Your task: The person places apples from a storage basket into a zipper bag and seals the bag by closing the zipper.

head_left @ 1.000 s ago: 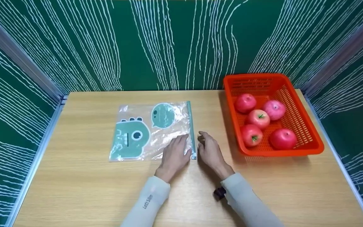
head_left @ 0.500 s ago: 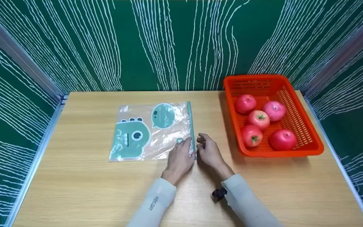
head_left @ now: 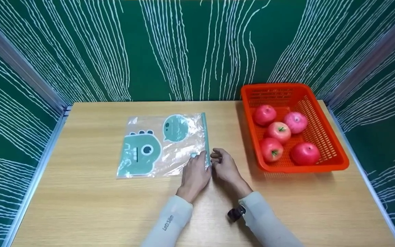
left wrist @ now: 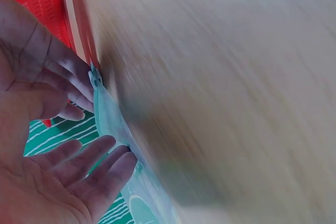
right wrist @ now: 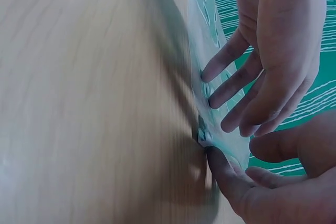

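A clear zip bag [head_left: 180, 154] with green cartoon prints lies flat on the wooden table, its green zip edge [head_left: 205, 137] facing right. My left hand [head_left: 194, 175] rests over the near end of that edge; in the left wrist view its fingertips [left wrist: 126, 158] touch the plastic, thumb apart. My right hand [head_left: 227, 168] is just right of the edge, fingers slightly bent. A fingertip [right wrist: 212, 153] of it touches the small zip slider [right wrist: 205, 139] at the bag's corner, its thumb standing off. What lies beneath my left palm is hidden in the head view.
An orange-red plastic basket [head_left: 338, 147] stands at the table's right side, with several red apples [head_left: 278, 132] inside. Green walls with white wavy lines [head_left: 163, 51] close off the back and both sides. A dark device [head_left: 236, 213] sits at my right wrist.
My left hand has slid right along the bag, onto the near end of the zip edge. My right hand has stayed almost in place. Bag and basket keep their places on the table.
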The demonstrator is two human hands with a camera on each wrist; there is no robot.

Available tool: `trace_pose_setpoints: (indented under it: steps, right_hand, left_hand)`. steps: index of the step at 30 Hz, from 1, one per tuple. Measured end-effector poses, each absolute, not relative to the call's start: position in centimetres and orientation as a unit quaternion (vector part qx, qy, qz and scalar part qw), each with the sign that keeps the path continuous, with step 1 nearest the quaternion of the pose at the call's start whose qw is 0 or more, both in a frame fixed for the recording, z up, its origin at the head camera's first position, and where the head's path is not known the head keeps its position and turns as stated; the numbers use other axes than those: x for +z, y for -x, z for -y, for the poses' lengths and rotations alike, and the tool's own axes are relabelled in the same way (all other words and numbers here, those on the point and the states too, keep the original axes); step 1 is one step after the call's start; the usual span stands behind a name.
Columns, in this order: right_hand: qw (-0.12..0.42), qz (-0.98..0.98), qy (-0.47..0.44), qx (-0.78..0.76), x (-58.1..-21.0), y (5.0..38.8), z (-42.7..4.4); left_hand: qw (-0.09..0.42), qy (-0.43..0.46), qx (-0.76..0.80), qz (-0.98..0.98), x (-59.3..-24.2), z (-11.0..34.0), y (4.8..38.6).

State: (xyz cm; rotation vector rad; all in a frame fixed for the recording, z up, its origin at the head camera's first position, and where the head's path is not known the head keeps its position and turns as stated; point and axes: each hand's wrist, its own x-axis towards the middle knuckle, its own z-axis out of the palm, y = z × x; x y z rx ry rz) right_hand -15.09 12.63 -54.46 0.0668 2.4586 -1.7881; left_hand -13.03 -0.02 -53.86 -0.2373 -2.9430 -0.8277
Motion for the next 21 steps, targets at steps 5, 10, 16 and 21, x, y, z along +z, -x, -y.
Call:
trace_pose_setpoints:
  steps: [5,10,16,21]
  right_hand:
    - [0.058,-0.792,-0.025,-0.607,-54.42,14.88,-12.57]
    - [0.060,-0.787,-0.019,-0.614,-54.26,14.83,-12.55]
    - [0.060,-0.774,-0.017,-0.631,-54.38,14.73,-12.40]
    - [0.050,-0.769,0.002,-0.637,-54.40,14.60,-12.27]
  left_hand:
    - [0.041,0.070,-0.273,0.959,-53.96,-0.03,13.06]
    - [0.047,0.064,-0.276,0.958,-53.92,-0.13,13.22]
    - [0.053,0.058,-0.285,0.955,-54.04,-0.19,13.41]
    - [0.050,0.044,-0.304,0.950,-54.20,-0.19,13.53]
